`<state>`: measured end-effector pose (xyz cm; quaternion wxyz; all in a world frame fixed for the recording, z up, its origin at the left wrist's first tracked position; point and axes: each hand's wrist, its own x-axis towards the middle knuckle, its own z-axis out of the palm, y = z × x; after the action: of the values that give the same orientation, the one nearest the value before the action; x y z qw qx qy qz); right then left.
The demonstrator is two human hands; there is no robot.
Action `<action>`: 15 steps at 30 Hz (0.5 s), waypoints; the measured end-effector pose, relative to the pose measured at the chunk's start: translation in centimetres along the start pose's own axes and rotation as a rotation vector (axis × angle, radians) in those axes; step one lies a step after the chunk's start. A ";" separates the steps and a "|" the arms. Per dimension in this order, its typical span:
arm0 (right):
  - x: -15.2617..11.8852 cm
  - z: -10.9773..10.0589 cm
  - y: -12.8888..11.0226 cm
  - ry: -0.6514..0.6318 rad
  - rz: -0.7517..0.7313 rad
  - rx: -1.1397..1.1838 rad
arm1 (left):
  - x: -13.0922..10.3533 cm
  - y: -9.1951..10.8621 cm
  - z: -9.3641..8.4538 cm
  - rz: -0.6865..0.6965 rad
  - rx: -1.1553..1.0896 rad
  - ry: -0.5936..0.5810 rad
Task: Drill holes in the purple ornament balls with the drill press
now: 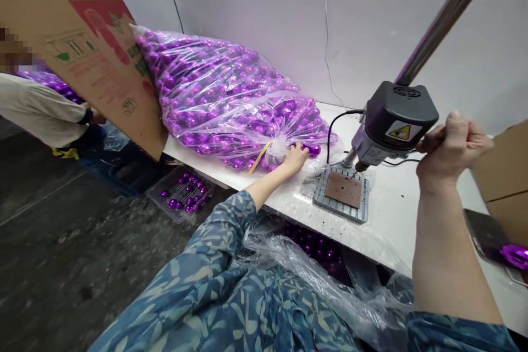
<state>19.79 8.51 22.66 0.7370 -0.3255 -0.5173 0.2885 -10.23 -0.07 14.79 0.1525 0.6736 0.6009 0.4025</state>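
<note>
My left hand point(295, 159) is at the tied mouth of a big clear bag point(247, 104) packed with shiny purple balls. Its fingers are closed on a shiny purple ball point(314, 150) that shows past the fingertips. On the right, my right hand point(456, 146) makes a fist around the feed handle of a small drill press point(402, 115), and the fingers hide most of that handle. Below the drill chuck point(362, 166), a brown board point(344, 189) with a small hole lies on the slotted metal base point(322, 198). Nothing purple sits on the board.
Dark chips dot the white table point(388, 220). A tall cardboard box point(103, 60) leans at the left, with another person's sleeve point(45, 104) beyond it. A clear tray point(181, 212) of purple balls is on the floor. Clear plastic point(297, 258) hangs across my lap; a dark flat device point(480, 231) lies right.
</note>
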 end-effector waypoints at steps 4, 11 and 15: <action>-0.6 0.9 -1.4 0.023 -0.096 0.055 | -2.6 -1.4 0.2 -0.004 -0.214 0.033; -0.9 1.4 -2.5 -0.020 -0.157 0.041 | -10.2 -2.7 0.3 -0.195 -0.863 0.100; -1.1 1.2 -2.7 -0.024 -0.152 0.022 | -12.5 -6.0 -3.3 -0.246 -0.761 0.568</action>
<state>18.61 6.21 24.44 0.7543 -0.2734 -0.5460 0.2411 -16.18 -11.29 8.26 0.2644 0.3575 0.5041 0.7404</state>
